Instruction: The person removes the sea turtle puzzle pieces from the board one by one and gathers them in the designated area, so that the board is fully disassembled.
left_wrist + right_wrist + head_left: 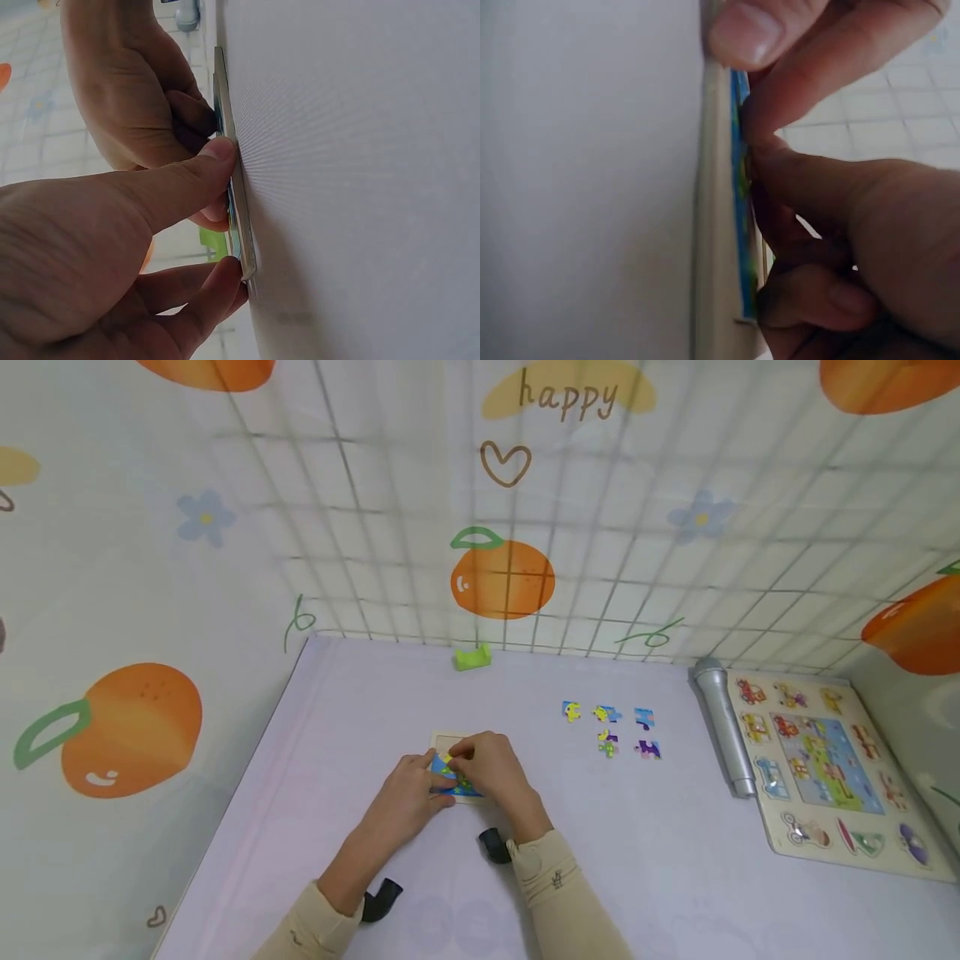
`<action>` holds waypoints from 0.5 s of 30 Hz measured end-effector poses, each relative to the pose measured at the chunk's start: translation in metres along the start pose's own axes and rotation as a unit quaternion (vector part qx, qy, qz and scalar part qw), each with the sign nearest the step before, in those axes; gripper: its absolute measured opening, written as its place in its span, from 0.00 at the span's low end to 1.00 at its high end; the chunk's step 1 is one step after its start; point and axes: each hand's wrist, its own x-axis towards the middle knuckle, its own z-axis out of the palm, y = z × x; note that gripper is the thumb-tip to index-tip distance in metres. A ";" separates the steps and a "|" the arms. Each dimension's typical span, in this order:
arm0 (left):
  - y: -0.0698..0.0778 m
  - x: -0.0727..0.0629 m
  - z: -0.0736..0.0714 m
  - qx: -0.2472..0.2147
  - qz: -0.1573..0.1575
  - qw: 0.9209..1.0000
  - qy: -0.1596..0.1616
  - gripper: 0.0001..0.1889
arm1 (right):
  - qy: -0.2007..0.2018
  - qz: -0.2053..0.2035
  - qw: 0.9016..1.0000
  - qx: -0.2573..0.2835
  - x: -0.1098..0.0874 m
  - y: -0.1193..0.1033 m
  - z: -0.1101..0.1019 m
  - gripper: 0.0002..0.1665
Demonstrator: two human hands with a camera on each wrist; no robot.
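A small wooden jigsaw board (468, 799) with blue, green and yellow pieces lies on the table between the two hands. My left hand (405, 793) grips it at its left side, thumb on the near edge and fingertips on the rim in the left wrist view. Over the middle of the board, my right hand (495, 772) has thumb and forefinger pinched together on a jigsaw piece (748, 171), mostly hidden by the fingertips. The pale wooden frame (718, 225) shows edge-on in the right wrist view, the blue picture layer inside it.
Several loose jigsaw pieces (606, 713) lie right of the hands. A bright green block (472, 658) stands near the back edge. At the right are a silver microphone (726, 727) and a larger picture puzzle board (825, 852). A patterned cloth (390, 552) hangs behind the table.
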 end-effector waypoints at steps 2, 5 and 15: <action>0.000 0.000 0.001 0.002 0.001 1.000 -0.001 0.11 | 0.002 0.005 1.000 0.009 0.000 0.000 0.000 0.08; 0.000 0.000 0.001 0.002 0.000 1.000 -0.002 0.11 | 0.000 0.009 1.000 0.013 0.000 0.000 0.000 0.07; -0.001 0.001 0.004 -0.003 -0.007 1.000 -0.002 0.11 | 0.003 0.015 0.999 0.034 0.000 0.003 0.001 0.04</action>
